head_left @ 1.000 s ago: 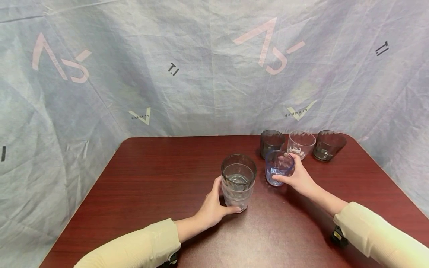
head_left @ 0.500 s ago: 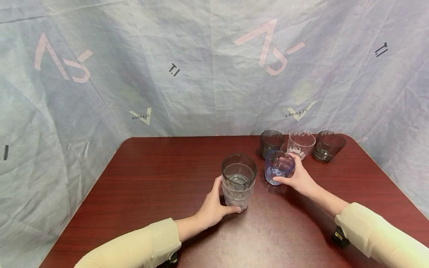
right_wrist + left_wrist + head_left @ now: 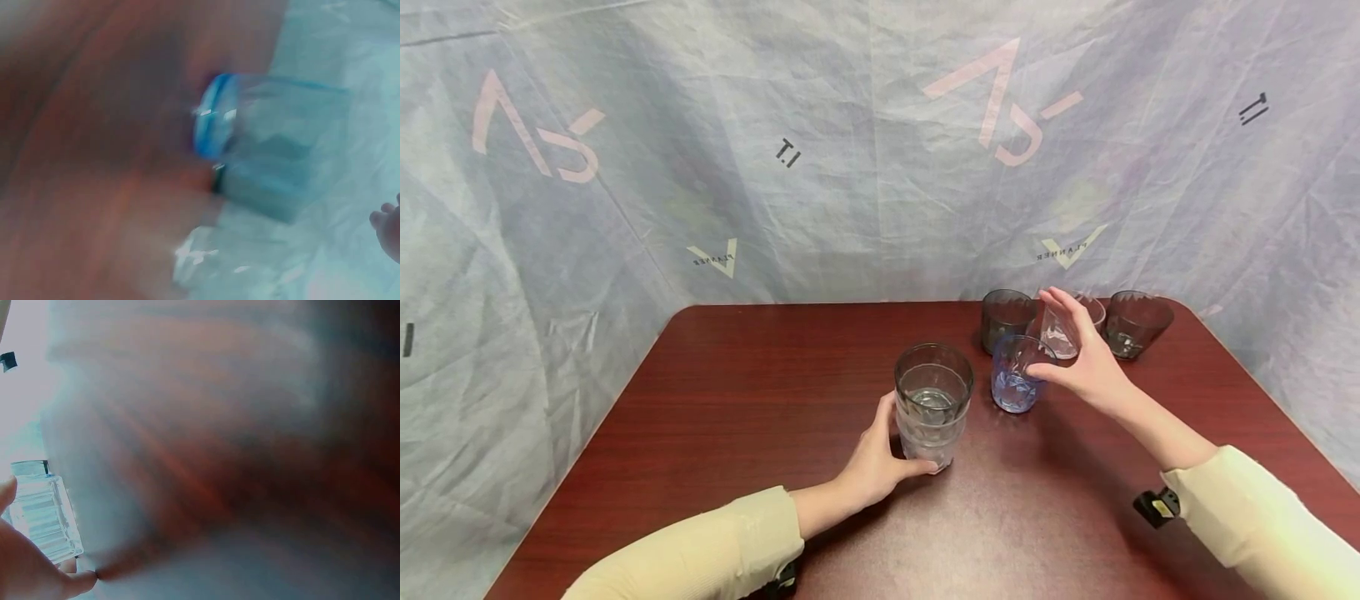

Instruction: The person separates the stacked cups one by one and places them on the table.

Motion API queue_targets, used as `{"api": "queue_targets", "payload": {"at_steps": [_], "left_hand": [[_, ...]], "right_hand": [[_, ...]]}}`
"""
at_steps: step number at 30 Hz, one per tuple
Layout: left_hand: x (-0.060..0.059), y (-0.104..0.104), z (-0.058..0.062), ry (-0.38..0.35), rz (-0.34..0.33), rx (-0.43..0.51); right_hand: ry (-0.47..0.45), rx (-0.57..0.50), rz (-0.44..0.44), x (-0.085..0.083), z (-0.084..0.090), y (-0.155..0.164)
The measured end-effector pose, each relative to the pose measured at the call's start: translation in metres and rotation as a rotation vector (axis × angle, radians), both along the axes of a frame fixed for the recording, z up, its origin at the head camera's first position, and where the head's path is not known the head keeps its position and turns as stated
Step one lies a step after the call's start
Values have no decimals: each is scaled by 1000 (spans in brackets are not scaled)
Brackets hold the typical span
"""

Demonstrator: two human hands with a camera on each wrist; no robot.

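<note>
My left hand [image 3: 868, 468] grips a stack of nested glasses [image 3: 932, 421], thumb and fingers curved around its lower part. The top glass is grey-tinted, with clear ones beneath. In the left wrist view, part of the hand [image 3: 28, 562] shows against the ribbed stack [image 3: 47, 515]. A blue-tinted glass [image 3: 1013, 392] stands upright to the right of the stack. Over its right side hovers my right hand [image 3: 1093, 371], thumb and fingers spread apart and holding nothing. The right wrist view, blurred, shows the blue glass [image 3: 215, 119] away from the fingertips [image 3: 389, 225].
Behind the blue glass, a row holds a dark grey glass [image 3: 1007, 321], a clear glass [image 3: 1060, 342] partly hidden by my right hand, and another dark glass [image 3: 1135, 325]. A printed cloth [image 3: 880, 167] hangs behind the reddish-brown table [image 3: 760, 375].
My right hand has let go of the blue glass and lifted up and slightly right, its fingers spreading. The blue glass stays standing. My left hand and the stack keep their place.
</note>
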State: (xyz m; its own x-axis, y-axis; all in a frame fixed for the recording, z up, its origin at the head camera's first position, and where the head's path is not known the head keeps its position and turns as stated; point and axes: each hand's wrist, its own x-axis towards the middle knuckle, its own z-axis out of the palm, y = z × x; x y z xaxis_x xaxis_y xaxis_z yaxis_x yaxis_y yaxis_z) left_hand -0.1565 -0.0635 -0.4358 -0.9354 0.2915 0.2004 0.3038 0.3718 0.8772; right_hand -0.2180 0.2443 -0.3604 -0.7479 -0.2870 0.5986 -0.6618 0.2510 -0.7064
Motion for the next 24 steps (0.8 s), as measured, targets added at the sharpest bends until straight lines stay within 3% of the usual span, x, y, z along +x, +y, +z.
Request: {"api": "queue_targets", "payload": {"at_steps": [7,12,24], "left_hand": [[0,0,0,-6,4,-2],[1,0,0,3,-2,5],[0,0,-1,29,-11,12]], "right_hand": [[16,-56,219,6,16,-24],[-2,-46,316,9,18,-44],[-73,-19,423,17,2,-85]]}}
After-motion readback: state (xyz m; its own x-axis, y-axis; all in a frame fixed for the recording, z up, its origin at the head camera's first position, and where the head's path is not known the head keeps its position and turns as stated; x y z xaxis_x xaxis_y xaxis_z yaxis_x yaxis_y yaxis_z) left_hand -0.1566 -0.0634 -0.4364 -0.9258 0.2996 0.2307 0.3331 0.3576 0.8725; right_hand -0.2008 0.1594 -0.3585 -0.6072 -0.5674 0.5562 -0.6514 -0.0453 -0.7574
